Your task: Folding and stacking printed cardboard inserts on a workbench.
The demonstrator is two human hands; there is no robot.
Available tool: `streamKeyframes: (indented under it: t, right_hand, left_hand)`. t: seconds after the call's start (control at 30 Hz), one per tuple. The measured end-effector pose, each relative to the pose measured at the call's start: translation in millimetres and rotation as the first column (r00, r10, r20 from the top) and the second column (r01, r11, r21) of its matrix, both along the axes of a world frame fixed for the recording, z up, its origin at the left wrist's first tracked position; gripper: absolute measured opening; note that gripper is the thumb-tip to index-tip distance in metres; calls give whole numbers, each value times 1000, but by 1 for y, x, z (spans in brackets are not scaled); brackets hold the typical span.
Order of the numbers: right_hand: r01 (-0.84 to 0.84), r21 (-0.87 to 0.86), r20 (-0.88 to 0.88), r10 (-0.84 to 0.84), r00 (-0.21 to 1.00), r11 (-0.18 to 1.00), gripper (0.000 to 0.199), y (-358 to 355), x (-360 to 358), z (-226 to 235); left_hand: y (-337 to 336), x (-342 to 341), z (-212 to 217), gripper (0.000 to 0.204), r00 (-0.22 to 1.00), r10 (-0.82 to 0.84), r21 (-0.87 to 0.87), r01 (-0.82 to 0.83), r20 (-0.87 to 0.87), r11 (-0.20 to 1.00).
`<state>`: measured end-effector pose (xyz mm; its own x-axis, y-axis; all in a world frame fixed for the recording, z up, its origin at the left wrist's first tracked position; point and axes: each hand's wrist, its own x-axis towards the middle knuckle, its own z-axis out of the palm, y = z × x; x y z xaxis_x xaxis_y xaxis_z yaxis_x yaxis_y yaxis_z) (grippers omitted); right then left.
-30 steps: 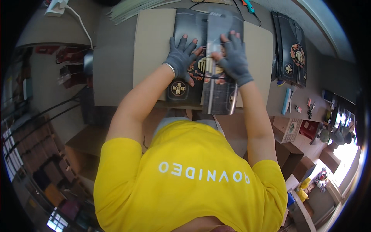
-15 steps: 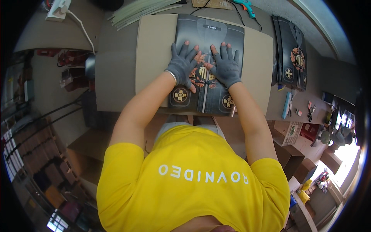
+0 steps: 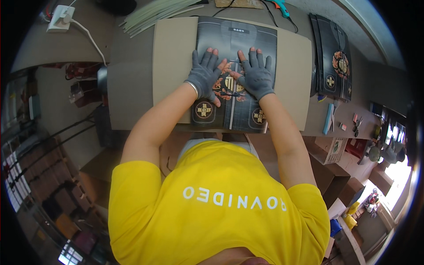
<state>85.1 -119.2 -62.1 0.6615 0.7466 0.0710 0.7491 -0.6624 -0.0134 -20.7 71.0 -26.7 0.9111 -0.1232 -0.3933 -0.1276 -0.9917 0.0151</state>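
Note:
Both hands wear grey gloves with some fingertips bare. A dark printed sheet (image 3: 216,37) with gold and orange ornaments lies on a large tan board (image 3: 291,75). My left hand (image 3: 206,76) rests flat on the left half of the sheet, fingers spread, with a bracelet at its wrist. On the right half, my right hand (image 3: 256,76) lies flat with its fingers stretched away from me. The palms hide part of the round gold emblem in the middle. Light lines run down the sheet between the hands.
More dark printed pieces (image 3: 333,62) are stacked at the right. Beyond the board lie pale thin sticks (image 3: 154,15) and a teal glue gun (image 3: 282,6) with its cord. A light-blue cutter (image 3: 328,119) and scissors (image 3: 357,127) lie right. A white power strip (image 3: 60,18) sits far left.
Both hands stay flat on the sheet in nearly the same place. The whole view has shifted slightly; nothing has been taken up or let go.

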Motion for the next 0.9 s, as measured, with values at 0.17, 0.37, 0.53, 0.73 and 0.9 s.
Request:
streamKeyframes:
  t: [0.17,0.37,0.53,0.73,0.9]
  right_hand:
    - [-1,9,-7,2,1000,1000,82,1,0,-1]
    - [2,20,-20,-1,1000,1000,83,0,0,-5]
    - [-5,0,-16,5,1000,1000,81,3,1,-4]
    - [-50,28,59,48,997,998,79,-2,5,-13]
    - [-57,51,22,56,998,997,80,-3,6,-12]
  left_hand:
    - [-2,1,-2,152,1000,3,43,-3,-6,999]
    - [-24,16,4,151,977,215,-34,-215,0,976]
    - [-16,7,-16,147,959,238,-128,-219,153,967]
    - [-13,5,-15,147,970,207,-112,-194,127,975]
    - [-6,1,-18,147,971,188,-130,-170,147,977]
